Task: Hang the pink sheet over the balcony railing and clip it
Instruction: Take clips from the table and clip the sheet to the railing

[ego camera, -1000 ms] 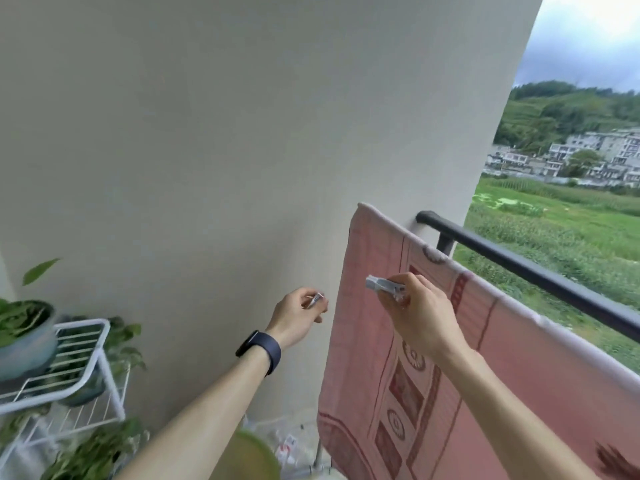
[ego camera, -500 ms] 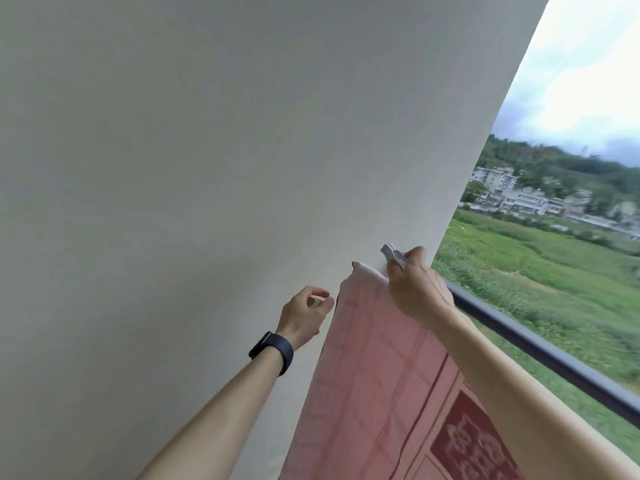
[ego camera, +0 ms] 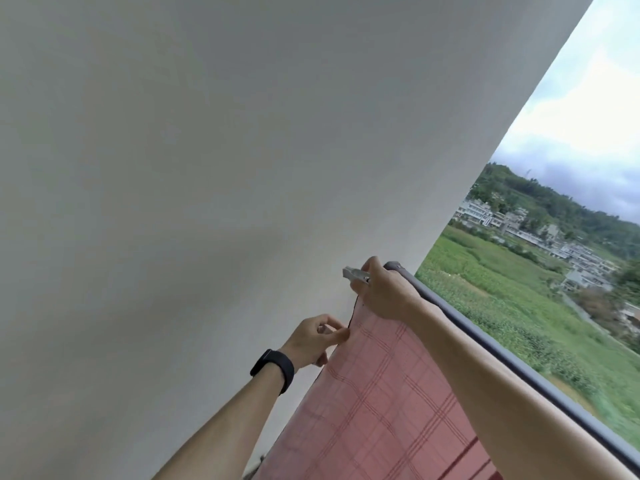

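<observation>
The pink sheet (ego camera: 377, 403), with a darker plaid pattern, hangs down from the dark balcony railing (ego camera: 485, 344). My right hand (ego camera: 384, 292) is at the sheet's top corner near the railing's wall end, shut on a white clothespin (ego camera: 355, 274) that sticks out to the left. My left hand (ego camera: 317, 339), with a black band on the wrist, pinches the sheet's left edge just below; a small pale object, possibly another clip, shows between its fingers. The sheet's top fold over the rail is hidden behind my right hand and arm.
A plain white wall (ego camera: 207, 185) fills the left and top of the view, close behind the sheet's left edge. Beyond the railing lie green fields (ego camera: 502, 306), distant buildings and a wooded hill under a cloudy sky.
The view has tilted upward and the plant rack has dropped out of sight. My right hand with the clothespin rose to the sheet's top corner at the rail. My left hand moved right onto the sheet's edge.
</observation>
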